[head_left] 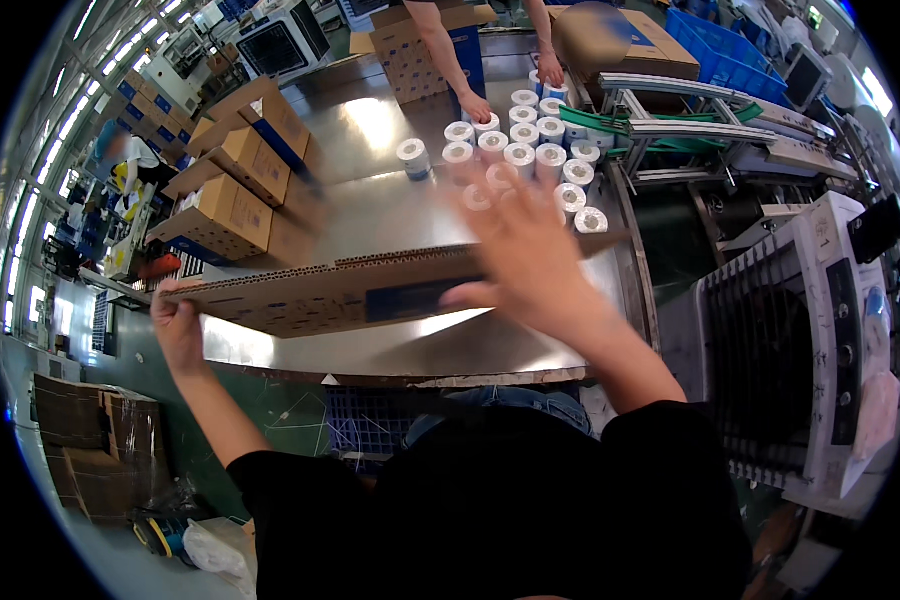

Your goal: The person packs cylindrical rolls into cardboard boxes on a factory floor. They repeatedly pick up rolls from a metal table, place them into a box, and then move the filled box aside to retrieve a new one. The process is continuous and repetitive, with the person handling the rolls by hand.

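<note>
A flat, folded brown cardboard carton with blue printing stands on its long edge across the near part of the metal table. My left hand is closed on its left end, thumb near the top edge. My right hand is open by the carton's right part, its fingers spread and blurred by motion; whether it touches the cardboard I cannot tell. Beyond it stand several white cylindrical rolls with blue lower parts, some hidden by my fingers. A single roll stands apart to their left.
Another person's hands reach among the rolls from the far side, near an open carton. Several open cartons line the table's left side. A conveyor borders the right, with a white slatted appliance nearer me.
</note>
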Action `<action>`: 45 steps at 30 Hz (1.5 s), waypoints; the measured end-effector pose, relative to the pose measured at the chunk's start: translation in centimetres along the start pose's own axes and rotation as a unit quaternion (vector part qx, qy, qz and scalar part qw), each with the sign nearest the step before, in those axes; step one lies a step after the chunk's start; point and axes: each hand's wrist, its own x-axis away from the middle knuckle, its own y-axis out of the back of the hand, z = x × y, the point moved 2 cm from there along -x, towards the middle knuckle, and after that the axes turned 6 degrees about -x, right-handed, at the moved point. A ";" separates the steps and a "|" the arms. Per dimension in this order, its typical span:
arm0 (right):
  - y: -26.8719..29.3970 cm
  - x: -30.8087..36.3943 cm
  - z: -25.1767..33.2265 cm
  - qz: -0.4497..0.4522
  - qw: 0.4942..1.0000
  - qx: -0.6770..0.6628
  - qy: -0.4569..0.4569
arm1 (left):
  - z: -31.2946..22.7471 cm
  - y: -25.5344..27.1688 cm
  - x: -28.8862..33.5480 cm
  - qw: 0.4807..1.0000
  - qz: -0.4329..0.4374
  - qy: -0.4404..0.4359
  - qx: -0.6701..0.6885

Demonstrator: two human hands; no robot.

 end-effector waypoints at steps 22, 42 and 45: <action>-3.6 11.6 -4.3 0.021 0.991 0.063 -0.117 | 10.0 -12.9 -4.8 0.802 0.146 0.087 -0.572; -14.2 1.1 -10.3 0.260 0.892 -0.355 0.104 | 14.9 -15.2 -3.7 0.425 0.520 0.254 -0.696; -18.6 3.8 -10.7 0.405 0.885 -0.222 0.057 | 13.1 -16.7 -5.2 0.376 0.632 0.380 -0.561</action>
